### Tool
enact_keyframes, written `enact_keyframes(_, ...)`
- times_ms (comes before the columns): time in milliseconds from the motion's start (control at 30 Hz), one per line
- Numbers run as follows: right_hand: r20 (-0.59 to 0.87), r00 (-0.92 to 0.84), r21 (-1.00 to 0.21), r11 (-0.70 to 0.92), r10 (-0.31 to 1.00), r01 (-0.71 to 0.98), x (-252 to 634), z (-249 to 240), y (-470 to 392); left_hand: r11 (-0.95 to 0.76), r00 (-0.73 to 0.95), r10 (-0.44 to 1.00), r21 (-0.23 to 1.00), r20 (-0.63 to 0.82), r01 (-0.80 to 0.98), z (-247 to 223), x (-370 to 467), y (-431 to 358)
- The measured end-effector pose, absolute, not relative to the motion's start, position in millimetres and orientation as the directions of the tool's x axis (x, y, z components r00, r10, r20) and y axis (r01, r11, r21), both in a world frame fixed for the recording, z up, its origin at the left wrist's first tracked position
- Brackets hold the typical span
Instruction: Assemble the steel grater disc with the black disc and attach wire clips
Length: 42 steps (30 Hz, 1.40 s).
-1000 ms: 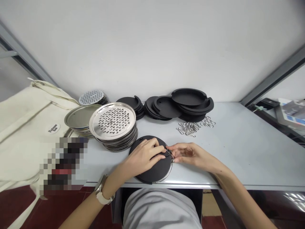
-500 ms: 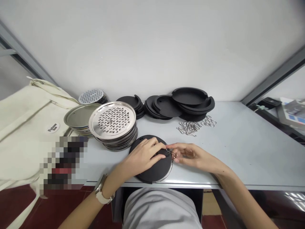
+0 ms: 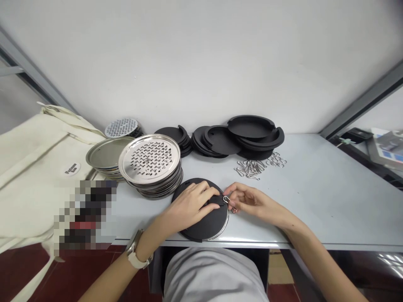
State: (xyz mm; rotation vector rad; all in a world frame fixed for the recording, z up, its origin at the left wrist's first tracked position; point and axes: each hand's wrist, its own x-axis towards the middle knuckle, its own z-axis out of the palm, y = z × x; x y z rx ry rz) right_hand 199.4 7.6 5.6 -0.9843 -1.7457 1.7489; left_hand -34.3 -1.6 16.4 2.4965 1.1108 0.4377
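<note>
A black round disc (image 3: 204, 226) with a silvery metal rim showing at its lower right lies near the table's front edge. My left hand (image 3: 192, 205) rests on top of it, thumb and index finger stretched towards the disc's right edge and pressing on it. At that edge my right hand (image 3: 252, 203) pinches a small metal wire clip (image 3: 227, 199) between thumb and fingers. One looped end of the clip touches the disc's rim; whether it passes through a hole is too small to tell.
Left of the disc stands a stack of metal grater discs (image 3: 151, 161), with plain metal discs (image 3: 110, 153) behind. Black round trays (image 3: 252, 128) and loose wire clips (image 3: 251, 167) lie further back. A cream bag (image 3: 31, 167) is at far left.
My right hand has turned the metal clip slightly, and its fingers have curled in more around it. My left hand and the black disc have barely moved.
</note>
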Motion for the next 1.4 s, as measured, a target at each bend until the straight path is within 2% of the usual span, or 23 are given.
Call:
enact_keyframes(433, -0.17, -0.604, -0.981, -0.075, 0.779, 0.179, 199.5, 6.4, 7.7, -0.623, 0.643, 0.756, 0.438, 0.122, 0.648, 13.1, -35.9, -1.6)
enact_keyframes(900, -0.16, -0.632, -0.949, 0.058, 0.758, 0.309, 198.8, 12.4, 6.6, -0.636, 0.646, 0.747, 0.452, 0.155, 0.626, 13.8, -35.6, -1.1)
enact_keyframes(1100, -0.163, -0.675, -0.952, 0.066, 0.72, 0.3, 201.5, 12.1, 7.4, -0.644, 0.649, 0.742, 0.447, 0.166, 0.621, 14.0, -35.8, -1.2)
enact_keyframes(1400, -0.14, -0.561, -0.927, 0.091, 0.816, 0.364, 201.7, 9.0, 7.7, -0.619, 0.624, 0.764, 0.459, 0.164, 0.637, 12.5, -36.4, -0.9)
